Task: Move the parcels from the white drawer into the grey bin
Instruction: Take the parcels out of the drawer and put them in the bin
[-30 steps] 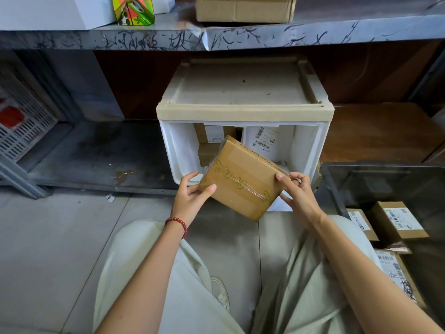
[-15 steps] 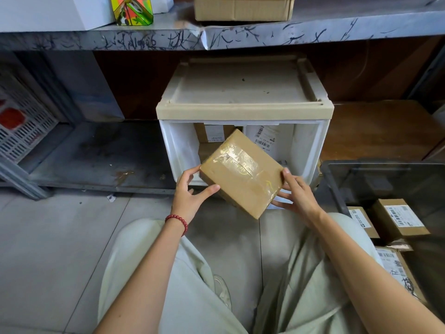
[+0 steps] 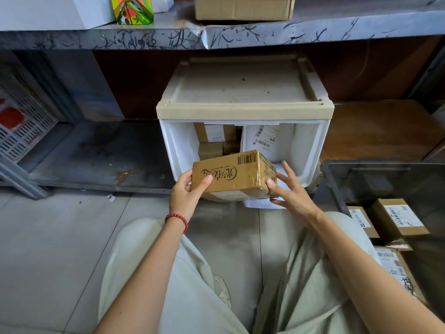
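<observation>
Both hands carry one taped cardboard parcel just outside the white drawer: my left hand clamps its left end, my right hand braces the right end with fingers spread. Since a second ago I note the parcel rolled, barcode face now up. More parcels remain inside the drawer; the grey bin, right, already holds several.

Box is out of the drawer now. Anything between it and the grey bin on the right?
Nothing visible. The box is held by the left hand and right hand, clear of the drawer. The bin is open-topped, with free space behind its three parcels.
</observation>
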`<action>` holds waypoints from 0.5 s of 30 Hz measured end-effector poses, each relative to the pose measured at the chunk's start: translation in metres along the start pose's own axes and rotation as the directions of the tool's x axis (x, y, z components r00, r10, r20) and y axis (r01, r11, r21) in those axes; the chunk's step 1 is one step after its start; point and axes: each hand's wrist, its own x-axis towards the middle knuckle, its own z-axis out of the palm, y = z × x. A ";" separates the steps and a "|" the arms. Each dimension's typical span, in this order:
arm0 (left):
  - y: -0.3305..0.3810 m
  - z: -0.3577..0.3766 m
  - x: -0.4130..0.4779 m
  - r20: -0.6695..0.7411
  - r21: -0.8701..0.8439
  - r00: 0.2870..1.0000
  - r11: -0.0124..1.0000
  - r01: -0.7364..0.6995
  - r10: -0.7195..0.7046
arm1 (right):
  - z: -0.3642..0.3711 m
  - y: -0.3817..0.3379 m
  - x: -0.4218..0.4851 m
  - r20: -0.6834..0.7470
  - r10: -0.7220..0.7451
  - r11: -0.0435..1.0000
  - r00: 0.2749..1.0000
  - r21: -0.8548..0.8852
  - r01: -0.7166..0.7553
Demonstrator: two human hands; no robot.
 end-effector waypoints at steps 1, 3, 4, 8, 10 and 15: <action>0.002 0.001 0.000 0.013 0.000 1.000 1.000 -0.008 0.008 | -0.001 -0.003 0.000 0.007 -0.005 1.000 1.000 -0.029 0.006; 0.009 0.002 0.000 0.039 0.002 0.999 0.999 -0.034 0.034 | -0.005 -0.008 -0.002 0.030 -0.007 0.998 1.000 -0.068 0.009; 0.012 0.004 0.000 0.056 0.004 0.997 0.999 -0.052 0.052 | -0.006 -0.011 -0.004 0.031 -0.005 0.998 1.000 -0.069 0.007; 0.025 0.019 -0.002 0.143 -0.043 0.987 0.997 -0.071 0.076 | -0.021 -0.026 -0.015 -0.014 -0.036 0.995 0.999 -0.092 0.034; 0.033 0.029 -0.004 0.179 -0.076 0.979 0.994 -0.081 0.094 | -0.032 -0.035 -0.025 -0.039 -0.076 0.987 0.996 -0.147 0.070; 0.060 0.063 -0.012 0.211 -0.095 0.960 0.981 -0.170 0.186 | -0.059 -0.065 -0.058 -0.106 -0.147 0.981 0.984 -0.141 0.131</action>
